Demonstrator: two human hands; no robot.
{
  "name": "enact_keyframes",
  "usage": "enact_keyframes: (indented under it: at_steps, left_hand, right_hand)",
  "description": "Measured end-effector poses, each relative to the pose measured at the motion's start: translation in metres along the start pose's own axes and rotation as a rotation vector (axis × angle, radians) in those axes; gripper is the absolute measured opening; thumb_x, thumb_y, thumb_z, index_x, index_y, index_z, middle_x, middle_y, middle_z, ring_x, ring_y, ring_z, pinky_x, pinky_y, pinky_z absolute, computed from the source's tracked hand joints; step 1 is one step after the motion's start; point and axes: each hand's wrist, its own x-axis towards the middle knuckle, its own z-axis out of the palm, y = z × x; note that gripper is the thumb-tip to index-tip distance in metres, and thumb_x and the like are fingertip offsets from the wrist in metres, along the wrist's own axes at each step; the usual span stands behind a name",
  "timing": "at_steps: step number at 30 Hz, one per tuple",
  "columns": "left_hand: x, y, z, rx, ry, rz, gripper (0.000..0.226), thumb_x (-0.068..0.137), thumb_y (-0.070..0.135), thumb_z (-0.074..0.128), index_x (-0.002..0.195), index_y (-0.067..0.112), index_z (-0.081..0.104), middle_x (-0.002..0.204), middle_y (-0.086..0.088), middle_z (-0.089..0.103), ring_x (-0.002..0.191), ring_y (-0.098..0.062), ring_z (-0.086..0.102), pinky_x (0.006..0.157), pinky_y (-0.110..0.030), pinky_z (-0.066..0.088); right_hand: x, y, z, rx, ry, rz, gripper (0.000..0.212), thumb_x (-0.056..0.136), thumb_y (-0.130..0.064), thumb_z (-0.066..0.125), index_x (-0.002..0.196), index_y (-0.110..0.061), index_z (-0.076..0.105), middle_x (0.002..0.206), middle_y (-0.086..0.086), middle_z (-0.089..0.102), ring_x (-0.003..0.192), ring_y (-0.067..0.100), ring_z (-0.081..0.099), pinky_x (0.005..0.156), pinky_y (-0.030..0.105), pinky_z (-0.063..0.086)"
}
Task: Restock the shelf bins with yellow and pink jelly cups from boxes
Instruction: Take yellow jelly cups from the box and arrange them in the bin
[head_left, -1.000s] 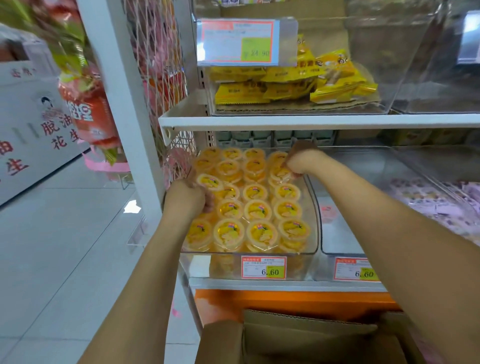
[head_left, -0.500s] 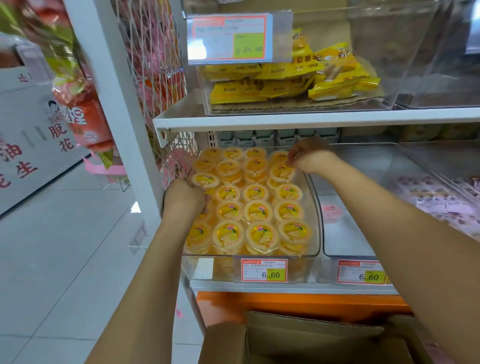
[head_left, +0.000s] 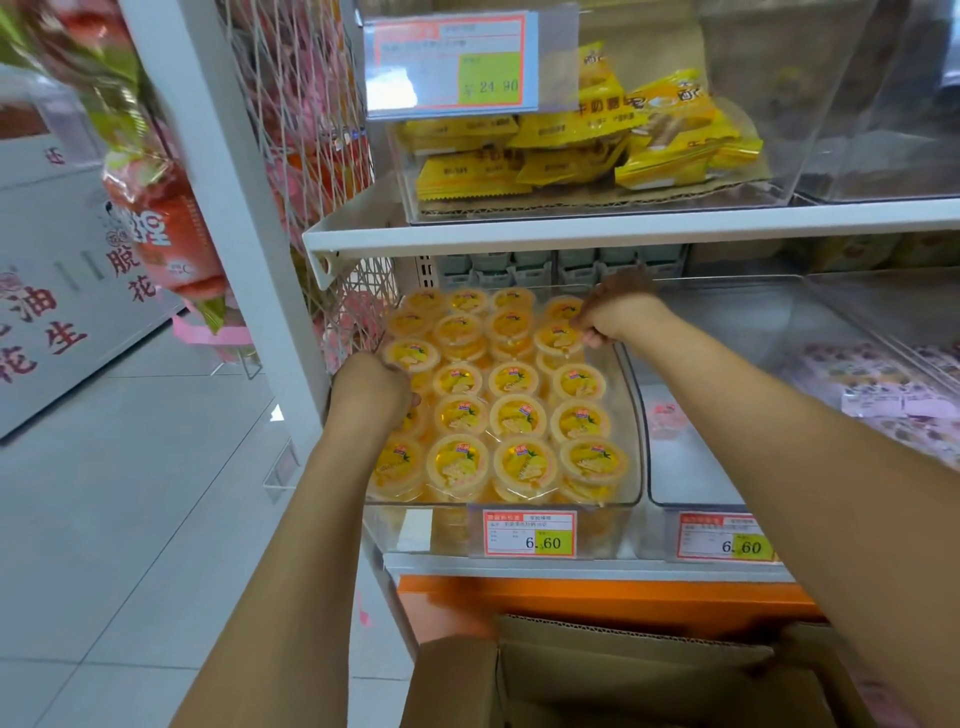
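On the lower shelf (head_left: 519, 564), a bin (head_left: 636, 441) is holding rows of yellow cups (head_left: 517, 415). The right hand's (head_left: 618, 317) fingers (head_left: 592, 338) are curling round a back cup (head_left: 557, 336); the left hand's (head_left: 371, 387) are curling at the bin's left edge, grip hidden.

You stand on pale grey floor tiles (head_left: 130, 519) beside a white shelf upright (head_left: 236, 208); an orange base panel (head_left: 597, 597) runs below.

Left hand (head_left: 371, 387) and right hand (head_left: 618, 317) both bare. Forearms bare too, uncovered right down to the bottom edge of view.
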Motion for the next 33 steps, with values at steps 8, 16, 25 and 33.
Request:
enact_keyframes:
  at_steps: [8,16,25,33]
  left_hand:
    - [-0.013,0.002,-0.005,0.247,0.052,0.092,0.037,0.097,0.021,0.039,0.065,0.005,0.047,0.060,-0.005,0.063,0.032,-0.009,0.046,0.046,-0.020,0.041]
    - [-0.060,0.012,-0.018,0.154,-0.083,0.350,0.032,0.092,0.030,0.056,0.066,0.010,0.054,0.057,0.000,0.065,0.044,-0.016,0.050,0.047,-0.023,0.040]
    - [-0.167,-0.105,0.065,0.255,-1.022,0.128,0.021,0.089,0.025,0.065,0.077,0.011,0.054,0.065,-0.004,0.064,0.050,-0.009,0.059,0.047,-0.019,0.048]
    - [-0.171,-0.224,0.154,0.710,-1.111,-0.037,0.030,0.091,0.020,0.062,0.118,0.006,0.061,0.117,-0.010,0.061,0.100,-0.025,0.061,0.082,-0.032,0.051]
  right_hand:
    - [-0.027,0.001,-0.004,0.176,0.173,-0.082,0.010,0.084,-0.010,0.064,0.078,-0.018,0.064,0.111,0.009,0.068,0.106,0.024,0.062,0.088,0.026,0.047]
    - [-0.107,0.025,-0.015,0.395,0.229,-0.186,0.026,0.082,-0.008,0.062,0.066,-0.022,0.047,0.071,-0.003,0.054,0.075,0.019,0.054,0.060,0.024,0.036]
    - [-0.255,0.104,0.071,0.100,-0.463,-0.277,0.019,0.078,-0.026,0.073,0.075,-0.026,0.054,0.078,-0.009,0.057,0.072,0.009,0.055,0.069,0.028,0.044]
    - [-0.259,0.181,0.218,-0.048,-0.980,0.022,0.007,0.091,-0.020,0.061,0.098,-0.018,0.060,0.111,0.007,0.061,0.085,0.015,0.061,0.064,0.023,0.048]
